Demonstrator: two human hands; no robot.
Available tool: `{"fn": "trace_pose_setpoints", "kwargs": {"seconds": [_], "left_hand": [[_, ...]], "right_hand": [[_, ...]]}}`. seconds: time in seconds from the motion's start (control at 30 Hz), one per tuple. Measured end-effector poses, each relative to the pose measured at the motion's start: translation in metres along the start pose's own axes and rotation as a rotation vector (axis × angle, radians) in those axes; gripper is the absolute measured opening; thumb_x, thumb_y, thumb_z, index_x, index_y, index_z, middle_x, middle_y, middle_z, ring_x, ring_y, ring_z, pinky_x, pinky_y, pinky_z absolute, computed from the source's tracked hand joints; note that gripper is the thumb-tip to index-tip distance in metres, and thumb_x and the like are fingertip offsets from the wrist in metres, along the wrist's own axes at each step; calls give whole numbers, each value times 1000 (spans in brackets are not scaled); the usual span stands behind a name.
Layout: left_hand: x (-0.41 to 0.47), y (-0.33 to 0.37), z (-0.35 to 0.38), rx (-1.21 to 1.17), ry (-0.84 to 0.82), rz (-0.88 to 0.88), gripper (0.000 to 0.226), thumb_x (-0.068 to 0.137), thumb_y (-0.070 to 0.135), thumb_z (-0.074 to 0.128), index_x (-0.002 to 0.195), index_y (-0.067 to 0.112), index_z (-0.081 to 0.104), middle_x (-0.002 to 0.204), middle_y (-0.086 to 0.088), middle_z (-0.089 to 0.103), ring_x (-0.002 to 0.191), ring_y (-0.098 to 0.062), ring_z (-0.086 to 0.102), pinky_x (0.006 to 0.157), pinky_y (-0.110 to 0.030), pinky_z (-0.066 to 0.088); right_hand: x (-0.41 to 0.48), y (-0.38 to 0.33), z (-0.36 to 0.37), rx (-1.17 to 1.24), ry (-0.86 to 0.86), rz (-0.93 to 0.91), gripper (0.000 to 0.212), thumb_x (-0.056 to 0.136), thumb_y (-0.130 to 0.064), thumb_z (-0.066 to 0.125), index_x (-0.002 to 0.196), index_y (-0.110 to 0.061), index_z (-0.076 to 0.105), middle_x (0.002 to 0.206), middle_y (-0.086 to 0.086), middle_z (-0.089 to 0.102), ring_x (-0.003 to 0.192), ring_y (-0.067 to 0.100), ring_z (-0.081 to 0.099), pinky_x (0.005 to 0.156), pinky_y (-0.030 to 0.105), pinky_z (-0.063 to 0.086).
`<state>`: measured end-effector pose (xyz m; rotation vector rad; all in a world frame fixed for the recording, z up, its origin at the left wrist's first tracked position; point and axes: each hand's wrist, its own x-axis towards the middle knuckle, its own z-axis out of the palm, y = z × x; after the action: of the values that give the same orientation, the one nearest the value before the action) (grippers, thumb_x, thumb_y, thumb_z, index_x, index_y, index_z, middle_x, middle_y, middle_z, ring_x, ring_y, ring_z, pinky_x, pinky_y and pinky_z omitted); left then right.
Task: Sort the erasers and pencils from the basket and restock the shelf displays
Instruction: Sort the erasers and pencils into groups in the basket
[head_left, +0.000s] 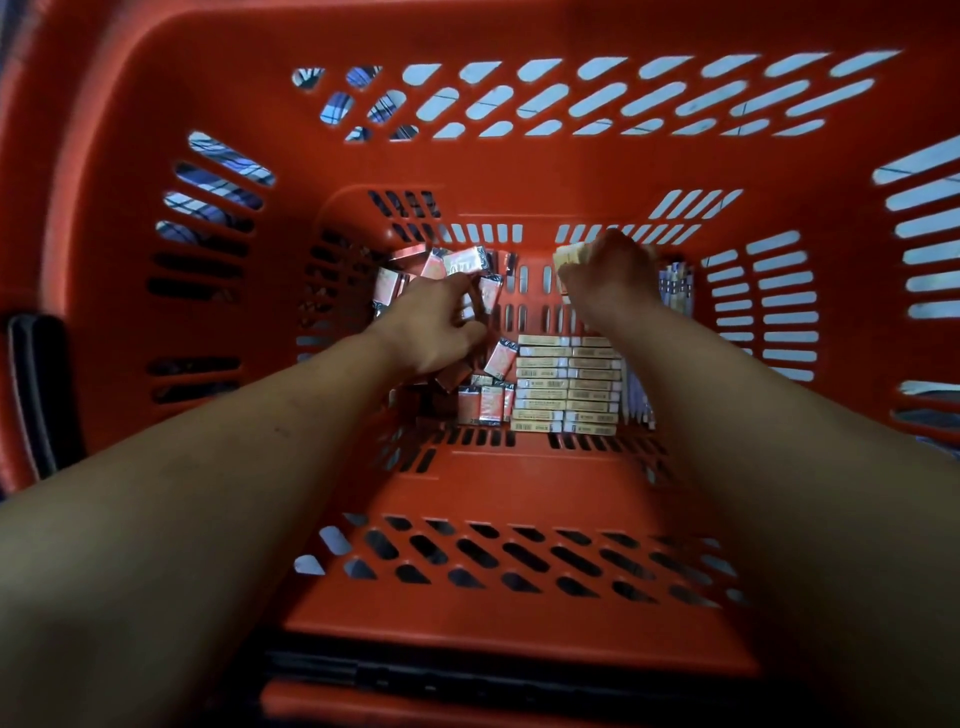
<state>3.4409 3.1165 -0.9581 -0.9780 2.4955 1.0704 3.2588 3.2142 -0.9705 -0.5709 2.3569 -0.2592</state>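
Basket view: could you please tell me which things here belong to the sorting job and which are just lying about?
Job: basket; orange-wrapped packets; stacked cream boxes; left hand among the packets; right hand gripping cream boxes.
Lying about: black handle; pale floor beyond the slots.

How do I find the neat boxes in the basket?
Look at the floor of the red basket. Close to the right hand lie the neat boxes: pale cream, barcoded, in two straight columns, unlike the jumbled red packets on their left.

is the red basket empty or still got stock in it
Not empty. The red slotted plastic basket holds a jumble of small red-and-silver packets and two neat columns of flat cream boxes on its floor.
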Motion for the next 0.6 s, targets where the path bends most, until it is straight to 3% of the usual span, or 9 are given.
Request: {"fn": "trace_pose_setpoints", "kwargs": {"seconds": [0.07,0.1,0.2,0.27,0.33,0.43,0.53,0.6], "left_hand": [[1,0,0,5,-10,0,11,88,22,63,96,21,56,69,13,54,70,-18,55,64,-27,36],[1,0,0,5,-10,2,12,87,22,63,97,20,57,69,13,55,71,-19,57,64,-27,37],[-1,0,0,-8,-3,2,14,88,20,63,101,17,59,70,15,52,74,-21,56,66,-27,37],[-2,1,1,-5,2,-1,20,88,19,63,107,12,61,70,15,49,74,-20,53,67,-26,35],[-1,2,1,-1,3,0,20,88,19,63,107,12,61,69,16,49,73,-20,53,66,-26,34],[-2,2,0,-15,-10,-4,11,88,19,63,96,20,56,68,15,52,72,-22,56,65,-26,35],[-4,4,-2,-30,-15,-27,11,88,20,63,92,24,54,71,7,56,73,-22,57,65,-26,35],[-5,8,-4,-15,-47,-54,11,87,20,64,91,25,55,74,5,59,73,-20,58,64,-26,35]], "right_hand": [[1,1,-1,116,-55,-5,35,96,-32,61,117,-4,65,118,15,68,116,32,60,82,27,37],[0,1,0,128,-57,-1,36,96,-34,60,116,-4,66,117,15,68,116,32,60,82,27,35],[1,-1,9,137,5,87,38,96,-40,58,119,-11,66,123,17,66,132,36,47,102,33,33],[-1,-2,14,130,50,129,36,94,-42,58,116,-14,66,123,18,65,135,39,42,106,37,33],[-5,-3,15,139,78,130,34,93,-43,60,112,-15,67,124,16,62,127,38,49,106,38,35],[-10,-4,15,387,87,123,25,89,-35,71,101,-16,62,129,11,51,109,30,62,104,36,47],[-11,-7,20,479,6,43,22,88,-32,74,85,-16,60,103,10,64,87,22,64,83,30,52],[-18,-16,21,538,-79,9,34,91,-27,72,65,-18,51,72,2,57,65,15,53,65,24,42]]}}
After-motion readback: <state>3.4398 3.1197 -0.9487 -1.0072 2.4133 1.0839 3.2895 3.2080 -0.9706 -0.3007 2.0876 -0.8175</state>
